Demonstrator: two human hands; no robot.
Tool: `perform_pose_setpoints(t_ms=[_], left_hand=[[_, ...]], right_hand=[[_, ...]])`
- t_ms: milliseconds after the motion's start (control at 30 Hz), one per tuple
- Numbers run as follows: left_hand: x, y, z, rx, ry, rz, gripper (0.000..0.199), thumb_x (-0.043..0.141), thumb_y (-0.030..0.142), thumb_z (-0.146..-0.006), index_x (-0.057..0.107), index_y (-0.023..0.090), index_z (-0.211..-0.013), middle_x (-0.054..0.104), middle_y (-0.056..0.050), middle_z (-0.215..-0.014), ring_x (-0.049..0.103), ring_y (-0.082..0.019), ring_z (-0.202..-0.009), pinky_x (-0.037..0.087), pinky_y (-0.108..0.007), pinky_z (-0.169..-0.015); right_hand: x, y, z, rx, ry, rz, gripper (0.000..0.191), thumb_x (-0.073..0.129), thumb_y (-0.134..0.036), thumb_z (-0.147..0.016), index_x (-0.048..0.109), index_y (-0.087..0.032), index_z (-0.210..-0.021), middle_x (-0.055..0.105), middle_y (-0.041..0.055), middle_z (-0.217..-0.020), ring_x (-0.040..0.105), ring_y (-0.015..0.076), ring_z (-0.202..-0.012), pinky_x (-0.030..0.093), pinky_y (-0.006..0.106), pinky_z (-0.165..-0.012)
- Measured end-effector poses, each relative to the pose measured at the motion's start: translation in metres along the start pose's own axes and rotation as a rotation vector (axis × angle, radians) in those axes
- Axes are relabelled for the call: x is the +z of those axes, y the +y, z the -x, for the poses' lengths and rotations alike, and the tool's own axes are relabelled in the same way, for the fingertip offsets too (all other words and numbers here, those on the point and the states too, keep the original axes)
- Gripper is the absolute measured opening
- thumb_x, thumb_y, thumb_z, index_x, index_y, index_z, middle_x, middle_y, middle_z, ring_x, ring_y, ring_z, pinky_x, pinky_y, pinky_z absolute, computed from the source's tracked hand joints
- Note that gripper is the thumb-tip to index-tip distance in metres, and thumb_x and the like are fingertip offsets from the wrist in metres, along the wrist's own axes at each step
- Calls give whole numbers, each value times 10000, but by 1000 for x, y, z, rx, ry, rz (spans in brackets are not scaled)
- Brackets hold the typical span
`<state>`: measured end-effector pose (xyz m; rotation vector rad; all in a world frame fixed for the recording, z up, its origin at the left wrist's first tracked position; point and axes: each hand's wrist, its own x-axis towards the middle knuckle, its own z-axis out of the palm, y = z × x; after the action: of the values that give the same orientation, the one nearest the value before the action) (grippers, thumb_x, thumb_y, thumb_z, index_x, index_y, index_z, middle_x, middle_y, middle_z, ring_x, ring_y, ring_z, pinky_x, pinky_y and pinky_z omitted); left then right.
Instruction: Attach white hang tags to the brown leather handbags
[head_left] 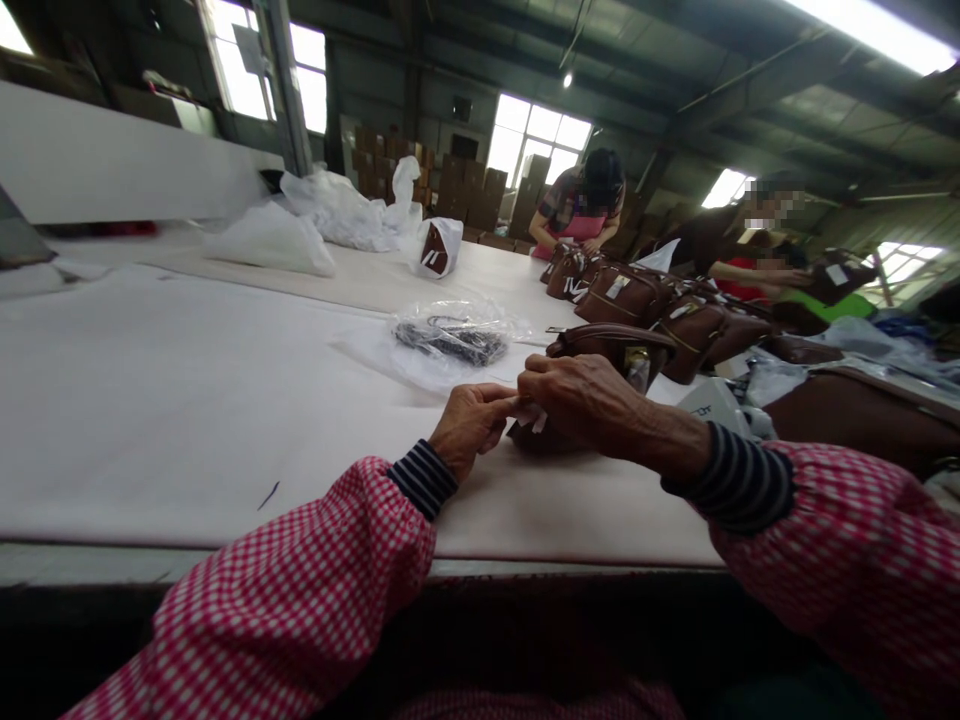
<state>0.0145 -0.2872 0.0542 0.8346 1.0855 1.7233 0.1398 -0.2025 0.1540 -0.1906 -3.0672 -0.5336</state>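
A brown handbag (615, 345) stands on the pale table near its front edge, its handle up and a gold-coloured fitting on its side. In front of it my left hand (474, 425) is closed, thumb and fingers pinched on a small white tag (533, 417). My right hand (592, 405) meets it from the right, its fingers also closed at the tag and covering part of the bag. What lies between the fingertips is mostly hidden. Behind my hands, a clear plastic bag of dark chains (454, 338) lies on the table.
Several brown handbags (622, 292) line the right side, with a larger brown piece (862, 415) and plastic nearer me. A wrapped bag (437, 248) and white plastic sheets (345, 212) sit farther back. Two people work across the table (187, 400). A white box (716, 408) is beside my right wrist.
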Motion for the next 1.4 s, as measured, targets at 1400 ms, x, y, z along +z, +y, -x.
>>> perform_pose_setpoints(t_ms=[1400], left_hand=[[3, 4, -6, -54, 107, -42, 95, 691, 185, -697, 681, 91, -706, 512, 44, -469, 265, -14, -346, 122, -200, -358]], right_hand=[[67, -11, 32, 25, 607, 93, 279, 483, -160, -1012, 591, -177, -756, 560, 31, -762, 479, 163, -710, 290, 316, -628]])
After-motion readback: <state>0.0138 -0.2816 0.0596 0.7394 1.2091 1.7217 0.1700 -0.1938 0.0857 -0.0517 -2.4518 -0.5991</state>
